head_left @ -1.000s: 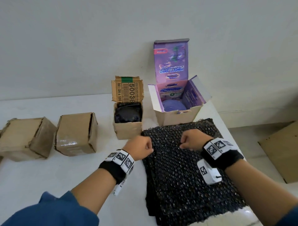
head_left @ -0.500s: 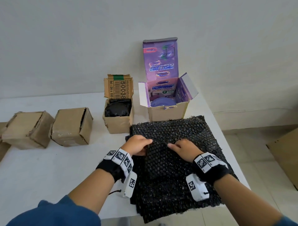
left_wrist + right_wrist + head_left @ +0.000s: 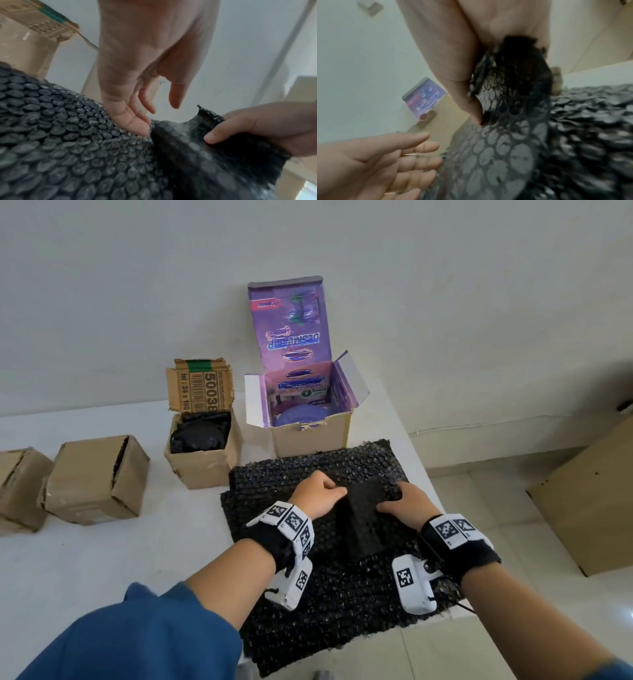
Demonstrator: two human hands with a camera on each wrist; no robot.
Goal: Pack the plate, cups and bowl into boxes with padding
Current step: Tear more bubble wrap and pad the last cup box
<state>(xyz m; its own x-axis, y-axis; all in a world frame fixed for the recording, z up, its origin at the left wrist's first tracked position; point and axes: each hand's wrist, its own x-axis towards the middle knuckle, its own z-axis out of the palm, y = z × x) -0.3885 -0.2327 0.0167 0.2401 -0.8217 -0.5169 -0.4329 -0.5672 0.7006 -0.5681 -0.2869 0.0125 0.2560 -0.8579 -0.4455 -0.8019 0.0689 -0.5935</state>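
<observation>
The black bubble wrap [image 3: 318, 594] lay flat on the table's [image 3: 102, 549] near right corner, its long axis running near to far. The right hand [image 3: 407, 505] pinched a lifted flap of its top sheet; the left hand [image 3: 317, 496], fingers loose and holding nothing, touched the wrap beside it. The purple box [image 3: 308, 436], with a blue dish inside, stood open just beyond the wrap's far edge, closer to the right hand.

A white tabletop [image 3: 102, 559] carries four boxes along its far side: two closed cardboard boxes [image 3: 97, 479] at the left, an open cardboard box [image 3: 202, 453], and an open purple box [image 3: 305, 419]. Black bubble wrap [image 3: 308, 604] lies spread at the near right corner, overhanging the edge.
</observation>
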